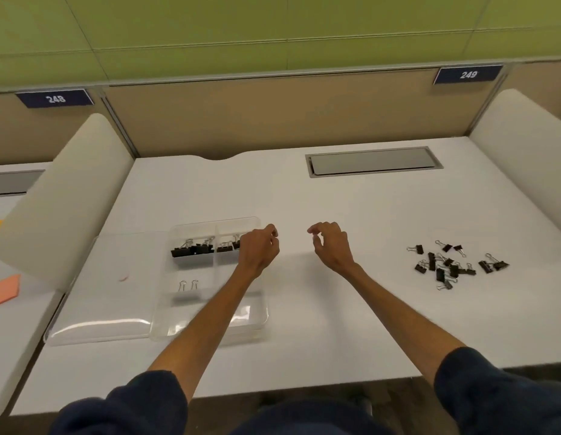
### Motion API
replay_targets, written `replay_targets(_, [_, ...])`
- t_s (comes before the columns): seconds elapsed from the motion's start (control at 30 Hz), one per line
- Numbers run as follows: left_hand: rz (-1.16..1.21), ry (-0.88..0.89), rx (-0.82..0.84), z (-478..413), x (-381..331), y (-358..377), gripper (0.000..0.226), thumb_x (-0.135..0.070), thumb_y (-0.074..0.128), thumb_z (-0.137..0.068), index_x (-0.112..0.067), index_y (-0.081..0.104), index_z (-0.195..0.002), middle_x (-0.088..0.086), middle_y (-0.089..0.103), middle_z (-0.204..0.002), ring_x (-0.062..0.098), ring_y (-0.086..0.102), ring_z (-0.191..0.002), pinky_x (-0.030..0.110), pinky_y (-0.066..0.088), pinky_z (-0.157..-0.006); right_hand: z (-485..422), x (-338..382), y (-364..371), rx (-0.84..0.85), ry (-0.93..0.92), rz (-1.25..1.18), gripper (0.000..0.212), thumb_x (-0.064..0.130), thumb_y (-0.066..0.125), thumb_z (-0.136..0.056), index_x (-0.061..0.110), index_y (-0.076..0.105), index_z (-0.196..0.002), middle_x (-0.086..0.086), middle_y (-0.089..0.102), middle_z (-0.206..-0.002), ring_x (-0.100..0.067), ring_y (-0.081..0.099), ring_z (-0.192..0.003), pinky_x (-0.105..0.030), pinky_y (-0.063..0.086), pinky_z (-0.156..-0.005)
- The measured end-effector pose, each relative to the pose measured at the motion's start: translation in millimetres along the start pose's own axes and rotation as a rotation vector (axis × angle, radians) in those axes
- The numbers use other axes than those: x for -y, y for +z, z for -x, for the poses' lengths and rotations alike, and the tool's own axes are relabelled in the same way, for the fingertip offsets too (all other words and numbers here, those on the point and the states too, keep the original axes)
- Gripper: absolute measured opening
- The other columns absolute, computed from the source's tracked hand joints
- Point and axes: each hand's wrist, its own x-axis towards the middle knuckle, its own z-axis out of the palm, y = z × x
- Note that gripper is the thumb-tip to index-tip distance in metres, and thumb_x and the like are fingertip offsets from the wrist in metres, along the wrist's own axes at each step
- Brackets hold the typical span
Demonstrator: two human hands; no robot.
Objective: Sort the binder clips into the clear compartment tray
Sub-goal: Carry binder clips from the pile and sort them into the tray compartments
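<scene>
Binder clips (452, 265) still to be sorted lie in a loose black heap near the right edge of the table (335, 202), well apart from the clear compartment tray (255, 318), which sits toward the left front with its clear lid (100, 309) lying flat just beside it on the left. A few clips already stand in the tray's two far compartments (194, 249), and one nearer compartment seems to hold a pair of wire handles, though blur makes that uncertain.

The left hand (258, 251) hovers at the tray's far right corner with fingers curled; nothing can be made out in its grip. The right hand (329, 248) hangs above bare table between tray and heap, fingers loosely bent and empty.

The next reach probably belongs to the right hand: take a single clip from the edge of the heap by its black body, not the springy wire handles, and match its size to a compartment before dropping it.

Blue plates on the partition behind read "248" (54, 98) and "249" (468, 74).
</scene>
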Motion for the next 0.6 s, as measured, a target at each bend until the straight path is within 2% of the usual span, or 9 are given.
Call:
replay_targets(0.2, [0.047,0.102,0.057,-14.6,-67.2,34.6,0.017,-0.014,0.047,-0.085,-0.017,0.061,-0.095,0.004,0.068,-0.068,0.029,0.062,-0.068,0.029,0.032,-0.059,15.3,-59.4,-51.6,-0.039,0.140,0.014,0.024,0.011,0.048,-0.092,0.022,0.063,-0.107,0.008,0.064,-0.103,-0.017,0.049,-0.100,-0.036,0.033,-0.081])
replay_targets(0.4, [0.074,0.214,0.117,-17.0,-134.5,66.2,0.020,-0.020,0.047,-0.089,-0.016,0.052,-0.108,0.001,0.066,-0.069,0.026,0.060,-0.066,0.029,0.032,-0.061,37.4,-114.9,-93.1,-0.098,0.237,0.041,0.023,0.011,0.050,-0.091,0.019,0.064,-0.107,0.006,0.065,-0.105,-0.019,0.051,-0.101,-0.036,0.036,-0.081])
replay_targets(0.6, [0.143,0.290,0.200,-16.6,-194.8,98.8,0.026,-0.031,0.052,-0.089,-0.017,0.049,-0.110,-0.002,0.067,-0.076,0.024,0.063,-0.074,0.031,0.042,-0.067,56.0,-167.3,-129.3,-0.124,0.342,0.051,0.025,0.009,0.050,-0.089,0.021,0.064,-0.106,0.006,0.066,-0.105,-0.021,0.054,-0.102,-0.042,0.041,-0.085])
